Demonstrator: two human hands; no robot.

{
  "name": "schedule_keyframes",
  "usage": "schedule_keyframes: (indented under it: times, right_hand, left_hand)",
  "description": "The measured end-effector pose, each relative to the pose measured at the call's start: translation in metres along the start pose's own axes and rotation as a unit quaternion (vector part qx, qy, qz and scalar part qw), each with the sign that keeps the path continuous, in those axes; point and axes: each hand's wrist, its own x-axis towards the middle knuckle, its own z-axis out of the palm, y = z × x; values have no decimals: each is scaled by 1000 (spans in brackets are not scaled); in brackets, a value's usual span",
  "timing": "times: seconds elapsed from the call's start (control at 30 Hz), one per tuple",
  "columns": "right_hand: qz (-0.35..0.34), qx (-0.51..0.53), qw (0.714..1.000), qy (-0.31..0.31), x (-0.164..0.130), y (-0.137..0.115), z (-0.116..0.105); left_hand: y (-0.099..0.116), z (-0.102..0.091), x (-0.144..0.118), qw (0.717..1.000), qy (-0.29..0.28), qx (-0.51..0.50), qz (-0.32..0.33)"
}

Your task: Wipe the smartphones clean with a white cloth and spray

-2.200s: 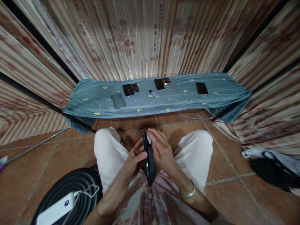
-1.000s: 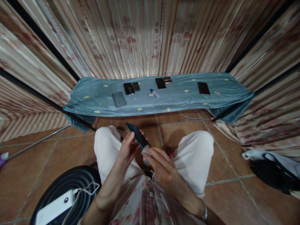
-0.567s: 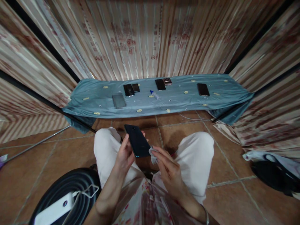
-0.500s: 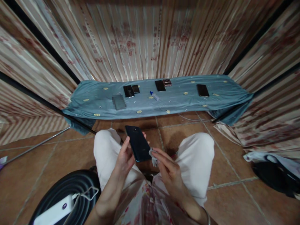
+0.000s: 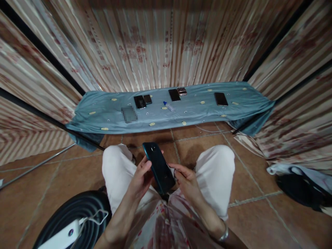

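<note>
The person sits with knees apart over a tiled floor [image 5: 52, 173], and a dark teal phone [image 5: 159, 167] is held above the lap between both hands, back side up so that its camera window faces the head camera. The left hand [image 5: 141, 176] is closed around the phone's left edge, thumb lying along the rim and fingers curled under, a grip that steadies the phone while leaving its back bare. The right hand [image 5: 185, 178] sits at the phone's lower right edge with fingers bent toward it; it touches or nearly touches the rim, but whether it pinches anything cannot be told, since the fingertips are partly hidden behind the phone. A metal bracelet [image 5: 223, 235] circles that wrist. Well ahead, beyond the knees, a blue cloth [image 5: 103, 112] is spread along the foot of a striped curtain, and on it lie several other phones, apart from one another and flat: a pair [image 5: 142, 101] to the left, another pair [image 5: 177, 93] in the middle, one [image 5: 221, 99] to the right, with a small bottle [image 5: 168, 106] between the pairs. At lower left a white power bank [image 5: 61, 237] rests on a dark round stool.
</note>
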Motion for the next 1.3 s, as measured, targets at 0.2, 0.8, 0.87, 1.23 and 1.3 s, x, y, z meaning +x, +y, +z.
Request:
schedule_keyframes:
  times: [0.2,0.8,0.87,1.23,1.3]
  right_hand:
    - [4,-13,1000,-4,8,0,-1]
    - [-16,-7,1000,1,10,2,2]
    - [-2,24,1000,-2,11,2,2]
    - [26,33,999,13,11,5,-4]
    - [25,21,999,15,11,2,-6]
  left_hand:
    - [-9,0,-2,1000,-19,-4,-6]
    - [-24,1,-7,1000,-3,6,-28]
    - [-27,-2,-8,1000,-6,9,-29]
    - [-40,-9,-11,995,-32,-3,-93]
    - [-44,-10,-10,993,-28,-16,-111]
